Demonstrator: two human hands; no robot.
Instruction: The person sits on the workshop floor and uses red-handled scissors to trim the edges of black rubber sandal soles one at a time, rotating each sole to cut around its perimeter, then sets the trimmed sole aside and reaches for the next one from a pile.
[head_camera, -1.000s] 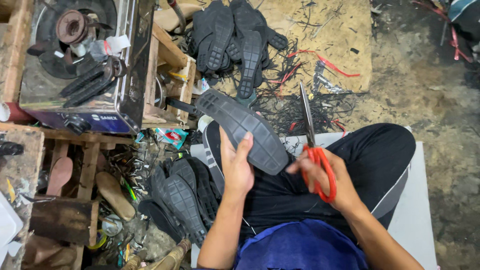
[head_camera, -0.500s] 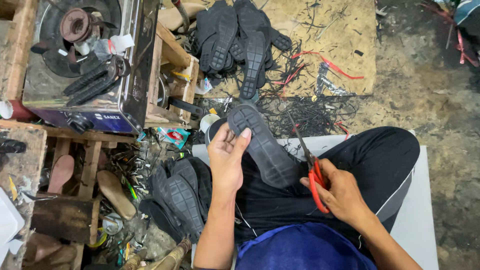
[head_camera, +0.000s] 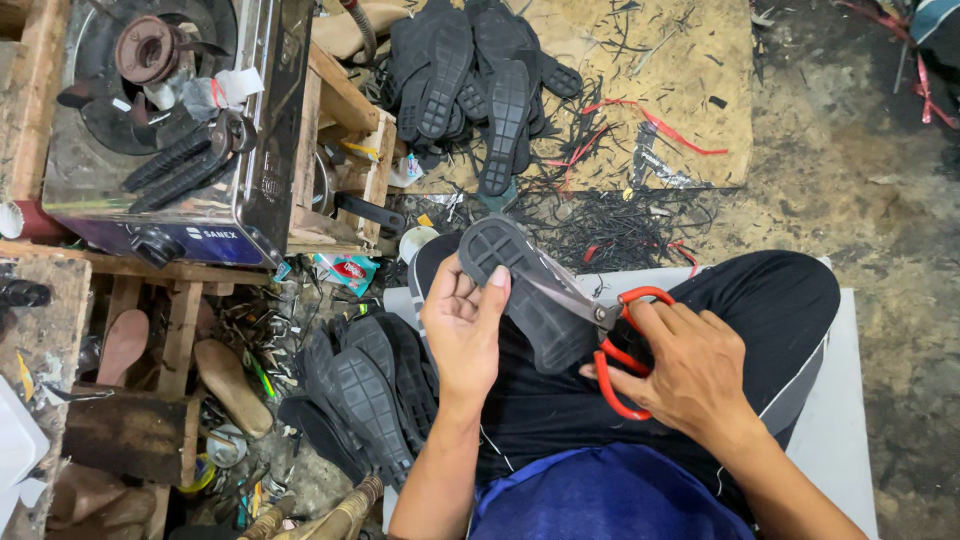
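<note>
Fingers (head_camera: 478, 300) of left hand (head_camera: 465, 335): curled around the edge of a black sole (head_camera: 530, 295), thumb on its treaded face, holding it tilted above the lap. Fingers (head_camera: 665, 330) of right hand (head_camera: 690, 370): clenched through the red handles of scissors (head_camera: 600, 330); blades lie against the sole's right edge, tips pointing up-left.

Sole: over the person's black trousers (head_camera: 770, 300), heel end uppermost, between both hands.

Surroundings:
- Pile of black soles (head_camera: 365, 390) on the floor just left of the left forearm, tread up, overlapping.
- Second heap of soles (head_camera: 470, 80) ahead, resting on the near-left part of a brown board (head_camera: 660, 60).
- Black rubber trimmings (head_camera: 610, 225) strewn between board and knees; a few red strips (head_camera: 660, 125) among them.
- Gas stove (head_camera: 160, 130) on a wooden counter (head_camera: 60, 260) at upper left, carrying two dark soles (head_camera: 185, 165) on its top.
- Wooden crate (head_camera: 345, 150) beside the stove; contents mostly hidden, a dark handle showing.
- Wooden shoe lasts (head_camera: 230, 385) low at left, among small scraps and tools too cluttered to tell apart.
- Small white cup (head_camera: 415, 240) on the floor just above the sole; contents not visible.
- White mat (head_camera: 850, 420) under the seated person.
- Blue garment (head_camera: 610, 495) at bottom centre.
</note>
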